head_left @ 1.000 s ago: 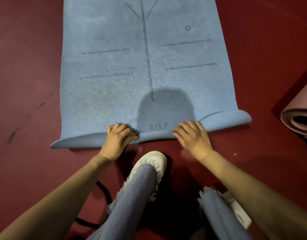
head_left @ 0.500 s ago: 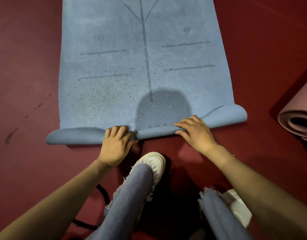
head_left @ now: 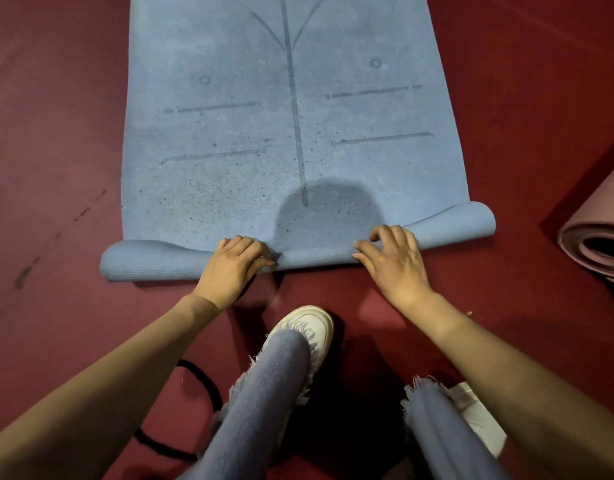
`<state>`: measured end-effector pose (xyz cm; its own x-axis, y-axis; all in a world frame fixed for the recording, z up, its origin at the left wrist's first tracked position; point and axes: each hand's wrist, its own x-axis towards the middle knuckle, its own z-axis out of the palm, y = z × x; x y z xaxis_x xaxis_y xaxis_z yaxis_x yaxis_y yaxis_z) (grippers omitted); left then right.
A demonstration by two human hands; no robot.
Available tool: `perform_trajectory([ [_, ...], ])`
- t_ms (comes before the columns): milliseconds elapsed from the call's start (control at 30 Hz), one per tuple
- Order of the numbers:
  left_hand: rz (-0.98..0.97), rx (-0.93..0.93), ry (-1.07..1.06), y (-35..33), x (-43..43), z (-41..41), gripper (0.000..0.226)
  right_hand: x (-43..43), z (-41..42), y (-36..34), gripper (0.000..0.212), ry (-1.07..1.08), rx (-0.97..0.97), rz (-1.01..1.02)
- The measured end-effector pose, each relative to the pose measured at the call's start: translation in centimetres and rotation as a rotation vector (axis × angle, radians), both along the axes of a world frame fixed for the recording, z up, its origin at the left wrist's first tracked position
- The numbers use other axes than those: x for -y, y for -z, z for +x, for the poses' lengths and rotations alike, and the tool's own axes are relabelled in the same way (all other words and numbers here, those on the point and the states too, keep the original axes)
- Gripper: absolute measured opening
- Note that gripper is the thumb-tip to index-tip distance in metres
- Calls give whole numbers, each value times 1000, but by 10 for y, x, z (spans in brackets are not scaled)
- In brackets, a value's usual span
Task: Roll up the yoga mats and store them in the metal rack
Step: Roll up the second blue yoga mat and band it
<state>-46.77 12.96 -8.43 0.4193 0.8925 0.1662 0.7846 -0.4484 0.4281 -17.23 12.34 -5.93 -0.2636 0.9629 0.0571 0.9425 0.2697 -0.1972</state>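
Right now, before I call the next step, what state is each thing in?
blue mat, mostly flat on the floor, near end rolled up thinly.
left hand, fingers curled over the mat's rolled end, gripping it.
right hand, fingers arched over the rolled end, gripping it.
pink mat, fully rolled, lying on the floor at right.
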Motion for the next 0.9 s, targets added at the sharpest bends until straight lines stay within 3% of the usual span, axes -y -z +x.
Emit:
perform_trajectory([
  [133,-16,90,35,3,-3,-5,42,3,15,6,34,-111,-68,-20],
  [267,3,122,27,3,3,-4,29,-8,16,1,35,-85,-127,-128],
  [433,62,9,35,2,11,-13,39,-31,14,-10,35,-51,-141,-277],
  [600,60,-75,-119,-3,10,-4,53,-44,12,-14,27,-26,-126,-389],
  [667,39,-62,-141,-3,6,-3,53,-43,9,-11,25,-25,-110,-348],
  [767,27,-39,-132,-3,-5,-6,42,-32,2,-1,21,58,-65,-76],
  [900,4,-61,-107,0,-14,-10,50,-23,-7,3,18,60,18,101],
])
